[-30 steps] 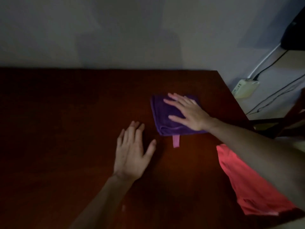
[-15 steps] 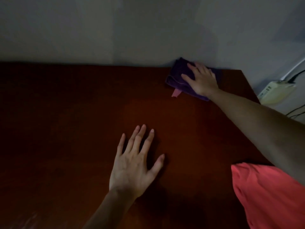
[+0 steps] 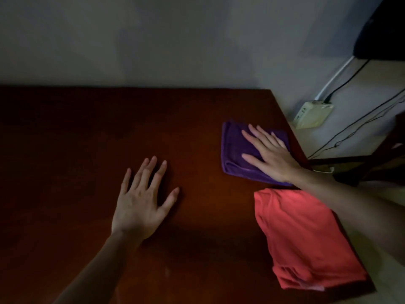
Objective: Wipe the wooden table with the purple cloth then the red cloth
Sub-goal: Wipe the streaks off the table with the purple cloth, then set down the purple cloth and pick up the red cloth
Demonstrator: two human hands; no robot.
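Observation:
A dark reddish wooden table (image 3: 76,139) fills the lower left of the head view. The folded purple cloth (image 3: 234,148) lies near the table's right edge, and my right hand (image 3: 269,153) presses flat on it with fingers spread. Just in front of it, the folded red cloth (image 3: 306,240) rests at the table's near right edge, untouched, partly crossed by my right forearm. My left hand (image 3: 142,200) lies flat on the bare wood at the middle, palm down, fingers apart, holding nothing.
A grey wall runs along the table's far edge. Beyond the right edge, a white power strip (image 3: 313,115) with white and black cables lies on the floor. A dark chair frame (image 3: 372,159) stands at the right. The room is dim.
My right hand has slid the purple cloth from the far right corner back toward me along the right edge. The left hand stays flat on the table.

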